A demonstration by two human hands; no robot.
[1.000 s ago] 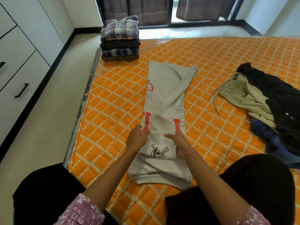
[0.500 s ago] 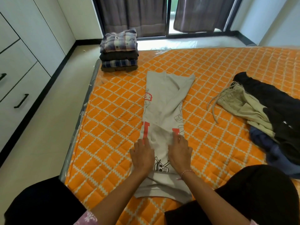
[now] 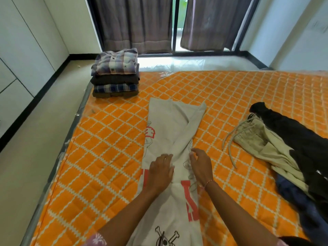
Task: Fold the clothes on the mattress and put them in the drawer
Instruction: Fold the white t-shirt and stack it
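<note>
A grey shirt [image 3: 174,139], already folded lengthwise into a narrow strip, is seen laid flat at the centre of the frame on the orange mattress [image 3: 110,157], running from the lower edge toward the stack [image 3: 115,79] of folded clothes at upper left; the left hand [image 3: 160,172] is pressed flat on the cloth with fingers straight, gripping nothing; the right hand [image 3: 200,166] is held just beside it at the strip's right edge, fingers loosely bent over the fabric, and whether a fold is pinched under them cannot be told. The shirt is judged to be light, thin and limp; no shape will be kept when it is lifted, and the layered sleeves near the top are likely to slide apart unless held down; the plastic-covered mattress looks smooth, so the strip may be dragged rather than creased if pushed sideways. A hold is best taken at both corners of one short end, with all layers pinched together, so that the end can be carried over onto the other half; the crease can then be flattened with open palms. A heap [image 3: 284,144] of unfolded clothes, black, beige and blue, is left at the right of the frame; white cupboard fronts [image 3: 16,71] are shown at far left, where the drawer is presumed to be.
</note>
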